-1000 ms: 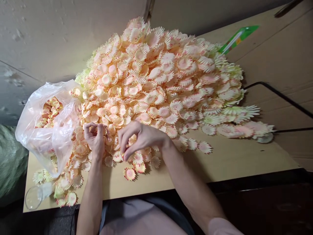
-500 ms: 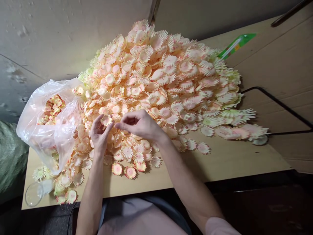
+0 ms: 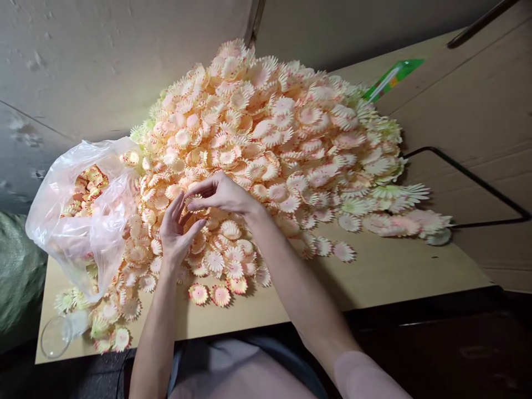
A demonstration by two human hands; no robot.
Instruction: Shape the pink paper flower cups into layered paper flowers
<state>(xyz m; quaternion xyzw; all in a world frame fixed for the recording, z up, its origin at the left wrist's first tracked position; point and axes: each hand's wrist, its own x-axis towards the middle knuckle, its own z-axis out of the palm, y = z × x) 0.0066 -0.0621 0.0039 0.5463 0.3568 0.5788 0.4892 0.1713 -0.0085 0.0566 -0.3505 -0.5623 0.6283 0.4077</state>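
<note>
A big heap of pale pink and cream flower-shaped petal pieces [image 3: 274,138] covers the middle of the wooden table [image 3: 394,266]. My left hand [image 3: 177,230] is raised over the heap's near edge, palm up, fingers loosely apart. My right hand [image 3: 220,194] is just above it, fingers pinched on a small petal piece [image 3: 192,198] held over the left palm. Loose petal pieces [image 3: 216,288] lie scattered below both hands.
A clear plastic bag [image 3: 83,216] with yellow-red petal pieces sits at the left. A small clear round lid [image 3: 56,335] lies at the near left corner. A green packet [image 3: 393,77] lies behind the heap, a black cable [image 3: 469,177] to the right.
Both hands have lifted from the table's loose pieces toward the heap. The right hand picked up a petal piece and brought it over the left palm, which has opened out.
</note>
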